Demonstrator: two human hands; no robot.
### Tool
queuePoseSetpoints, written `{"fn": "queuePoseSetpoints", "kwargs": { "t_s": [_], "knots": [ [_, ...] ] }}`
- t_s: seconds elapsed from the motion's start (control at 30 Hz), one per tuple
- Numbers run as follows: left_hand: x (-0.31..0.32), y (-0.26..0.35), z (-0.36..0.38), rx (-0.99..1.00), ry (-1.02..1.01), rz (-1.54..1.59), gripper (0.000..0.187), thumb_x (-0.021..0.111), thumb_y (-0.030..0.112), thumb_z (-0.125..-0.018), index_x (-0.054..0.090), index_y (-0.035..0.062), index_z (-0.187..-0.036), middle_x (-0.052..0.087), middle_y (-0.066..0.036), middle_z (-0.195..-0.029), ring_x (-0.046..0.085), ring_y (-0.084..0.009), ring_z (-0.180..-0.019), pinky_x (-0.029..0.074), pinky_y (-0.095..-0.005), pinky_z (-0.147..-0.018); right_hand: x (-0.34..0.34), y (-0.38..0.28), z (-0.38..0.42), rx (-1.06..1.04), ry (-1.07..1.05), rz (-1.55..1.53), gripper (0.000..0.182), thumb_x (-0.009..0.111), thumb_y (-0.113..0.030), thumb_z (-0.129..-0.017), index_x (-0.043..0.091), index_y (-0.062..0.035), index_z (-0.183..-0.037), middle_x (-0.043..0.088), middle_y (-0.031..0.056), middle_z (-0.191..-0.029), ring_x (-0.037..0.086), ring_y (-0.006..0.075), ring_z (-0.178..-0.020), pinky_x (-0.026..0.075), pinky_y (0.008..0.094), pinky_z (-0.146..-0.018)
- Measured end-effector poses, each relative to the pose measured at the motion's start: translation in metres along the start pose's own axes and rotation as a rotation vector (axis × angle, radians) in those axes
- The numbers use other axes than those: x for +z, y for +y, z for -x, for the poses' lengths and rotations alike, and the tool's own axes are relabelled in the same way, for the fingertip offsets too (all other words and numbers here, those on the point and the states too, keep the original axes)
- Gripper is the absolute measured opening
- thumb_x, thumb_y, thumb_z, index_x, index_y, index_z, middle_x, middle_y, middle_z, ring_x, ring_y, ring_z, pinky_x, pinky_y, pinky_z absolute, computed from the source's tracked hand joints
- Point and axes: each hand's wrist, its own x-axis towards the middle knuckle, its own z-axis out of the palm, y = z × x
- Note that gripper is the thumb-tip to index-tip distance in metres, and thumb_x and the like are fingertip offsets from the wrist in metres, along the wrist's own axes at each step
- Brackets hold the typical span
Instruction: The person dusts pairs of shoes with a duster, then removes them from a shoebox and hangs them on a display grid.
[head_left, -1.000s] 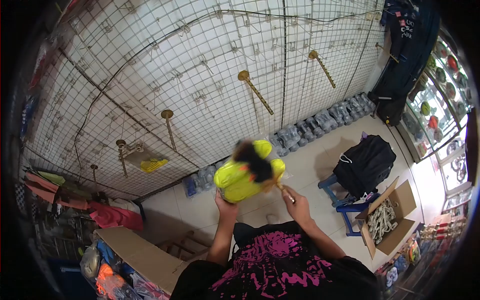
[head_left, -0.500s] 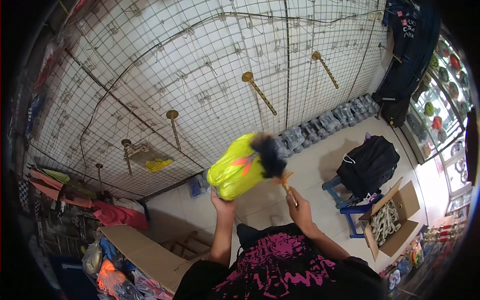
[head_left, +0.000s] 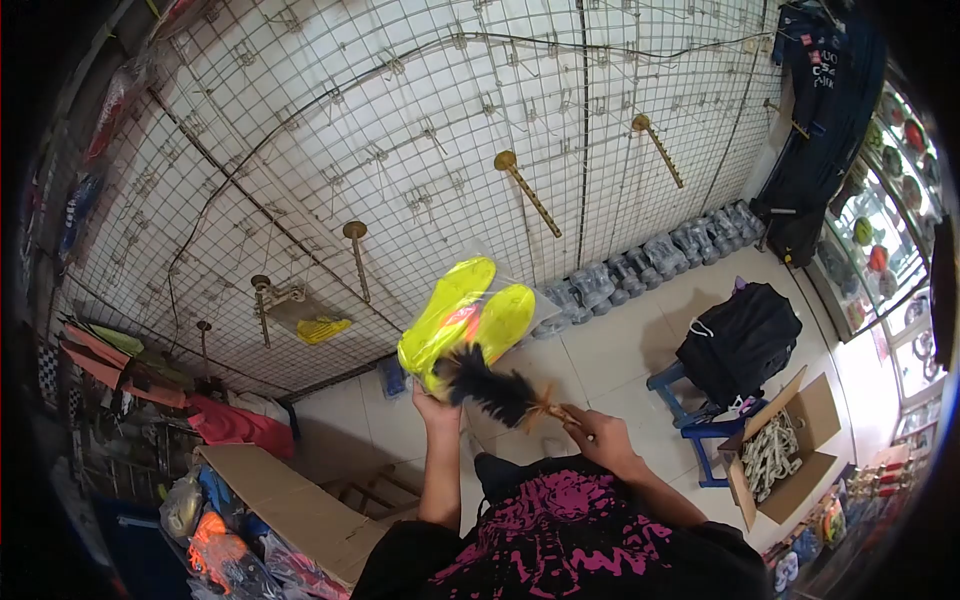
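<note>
My left hand (head_left: 436,410) grips the lower end of a pair of neon yellow shoes (head_left: 432,330) wrapped in clear plastic, with a pink-orange patch between them. Closed around a thin handle, my right hand (head_left: 600,440) holds a feather duster (head_left: 500,394) with dark feathers and an orange-brown collar. The duster points left, and its feathers overlap the lower part of the shoes, close to my left fingers.
A wire grid wall (head_left: 420,150) with metal display arms (head_left: 530,195) stands ahead. Wrapped dumbbells (head_left: 630,270) line its base. To the right are a black backpack (head_left: 740,335) on a blue stool (head_left: 705,445) and an open carton (head_left: 800,440). A cardboard box (head_left: 280,500) stands lower left.
The feather duster has swung left and down, from the right side of the shoes to their lower end. The shoes have turned, showing both more clearly.
</note>
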Motion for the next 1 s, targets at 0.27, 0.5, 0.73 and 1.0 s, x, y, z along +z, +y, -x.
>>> {"fn": "queuePoseSetpoints", "kwargs": {
  "t_s": [0.27,0.5,0.73,1.0],
  "knots": [
    [0.009,0.008,0.008,0.054,0.07,0.045,0.047,0.037,0.034,-0.104,0.051,0.007,-0.14,0.055,-0.015,-0.142,0.054,-0.0341,-0.13,0.042,-0.0554,-0.11,0.027,0.013,-0.012,0.174,0.377,-0.268,0.037,0.065,-0.02,-0.095,0.061,-0.0033,-0.129,0.068,0.0255,-0.092,0.072,0.036,-0.086,0.054,0.0368,-0.074],
    [0.014,0.023,0.009,0.105,0.001,0.024,0.051,0.036,0.037,-0.105,0.049,0.0047,-0.141,0.053,-0.017,-0.144,0.053,-0.036,-0.13,0.04,-0.0561,-0.112,0.02,0.028,-0.002,0.073,0.269,-0.221,0.036,0.066,-0.016,-0.094,0.062,-0.0042,-0.128,0.067,0.0209,-0.089,0.065,0.0296,-0.076,0.053,0.0349,-0.069],
    [0.018,0.021,0.007,0.124,0.02,0.01,0.051,0.032,0.037,-0.106,0.05,0.0041,-0.14,0.054,-0.017,-0.142,0.052,-0.0366,-0.13,0.04,-0.0551,-0.111,0.022,0.012,-0.013,-0.119,0.137,-0.105,0.036,0.068,-0.018,-0.094,0.063,-0.0068,-0.127,0.07,0.0182,-0.091,0.071,0.0309,-0.074,0.054,0.0376,-0.065],
    [0.038,0.021,0.01,0.121,0.029,0.014,0.051,0.033,0.036,-0.106,0.049,0.0037,-0.141,0.052,-0.018,-0.144,0.051,-0.0364,-0.131,0.04,-0.0549,-0.111,0.041,0.024,-0.027,-0.057,0.238,-0.182,0.037,0.066,-0.018,-0.095,0.06,-0.0058,-0.129,0.065,0.017,-0.08,0.065,0.0263,-0.062,0.05,0.0346,-0.059]
  ]
}}
